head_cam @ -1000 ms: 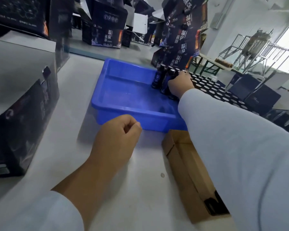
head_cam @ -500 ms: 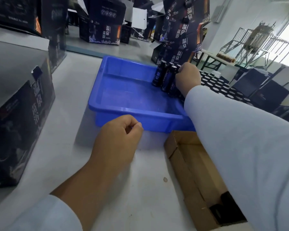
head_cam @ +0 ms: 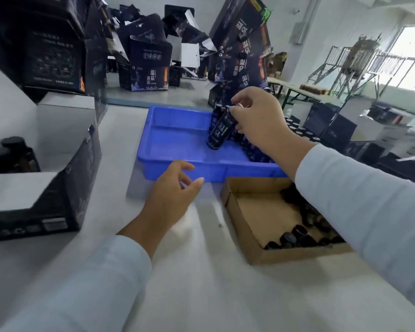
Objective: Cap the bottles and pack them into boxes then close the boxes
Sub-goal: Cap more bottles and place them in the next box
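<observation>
While the right hand was busy over the tray, the scene from left to right was like this. At the left edge of the white table (head_cam: 213,283) stood an open dark printed carton (head_cam: 65,178) with white flaps, and some dark round tops showed inside it at its far left, too blurred to say more. Farther back, more dark printed cartons (head_cam: 149,68) were stacked and scattered.

Near the middle, the left hand (head_cam: 170,195) hovered just before the near wall of the shallow blue plastic tray (head_cam: 177,137). Its fingers were loosely curled and spread, and it held nothing; whether it touched the tray rim I cannot tell.

In the right part of the tray, the right hand (head_cam: 256,118) pinched with thumb and fingertips the top of a dark blue labelled bottle (head_cam: 221,133), which was tilted, its bottom toward the left and close to the tray floor. I cannot tell if the bottom touched the floor. Other dark blue bottles (head_cam: 256,152) stood close together behind and under this hand, against the right wall of the tray.

To the right and nearer, just beside the tray, lay a shallow brown cardboard box (head_cam: 254,212) with small black caps (head_cam: 295,233) gathered in its right near part. The light sleeve of the right arm crossed over it.
</observation>
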